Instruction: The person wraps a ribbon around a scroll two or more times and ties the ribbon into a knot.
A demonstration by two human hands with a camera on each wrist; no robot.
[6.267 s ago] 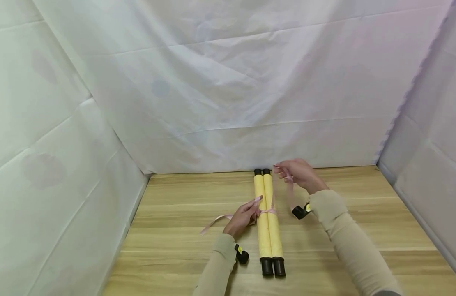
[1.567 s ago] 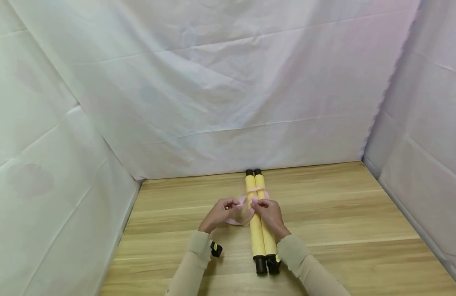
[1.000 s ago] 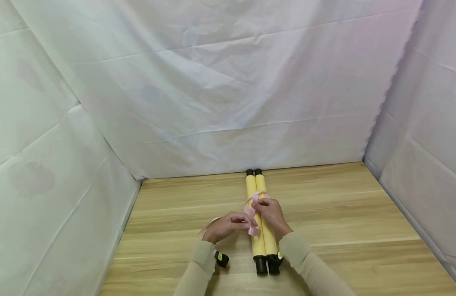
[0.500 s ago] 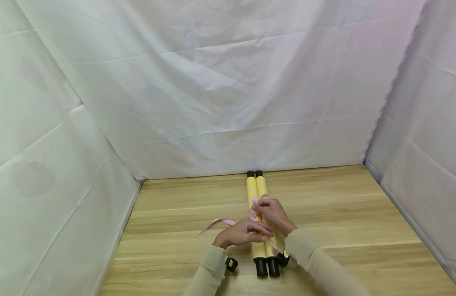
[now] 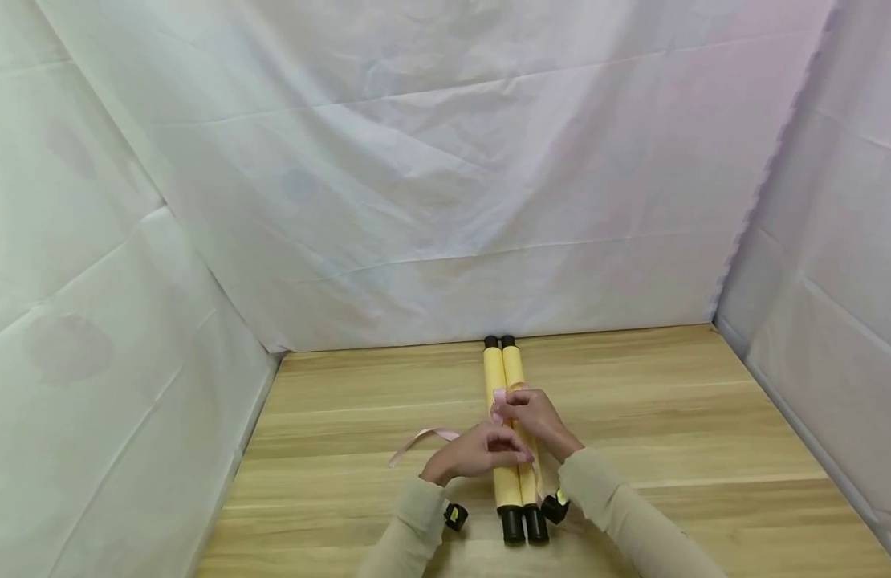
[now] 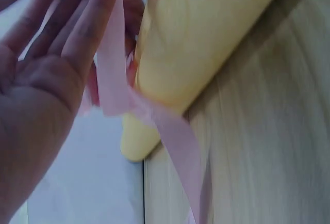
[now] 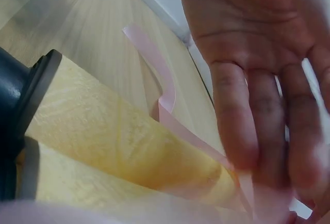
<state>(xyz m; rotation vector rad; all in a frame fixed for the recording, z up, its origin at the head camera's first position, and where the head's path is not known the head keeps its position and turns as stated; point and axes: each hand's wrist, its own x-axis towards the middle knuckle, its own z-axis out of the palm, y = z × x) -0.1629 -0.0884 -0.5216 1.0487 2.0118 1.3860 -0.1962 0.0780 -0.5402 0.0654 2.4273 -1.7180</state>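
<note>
Two yellow scrolls (image 5: 494,371) with black end knobs lie side by side on the wooden table, long ends pointing at the back wall. A pink ribbon (image 6: 178,136) goes round them near the middle. My right hand (image 5: 535,413) pinches a small upright fold of ribbon over the scrolls. Nearer the front, my left hand (image 5: 478,451) reaches across them, pinching another length of ribbon between thumb and finger; its tail hangs over the right scroll. Off to the left, a loose ribbon end (image 7: 154,61) lies curled on the table. My fingers partly hide the crossing of the ribbon.
White cloth hangs as a back wall (image 5: 417,201) right behind the far knobs, with cloth side walls left and right. Small black cameras (image 5: 456,516) ride on both wrists, the right one close beside the near knobs (image 5: 513,526).
My right hand has come down from the back right onto the scrolls, holding a ribbon fold. The left hand has swung rightward across the scrolls and frontward, carrying its ribbon length.
</note>
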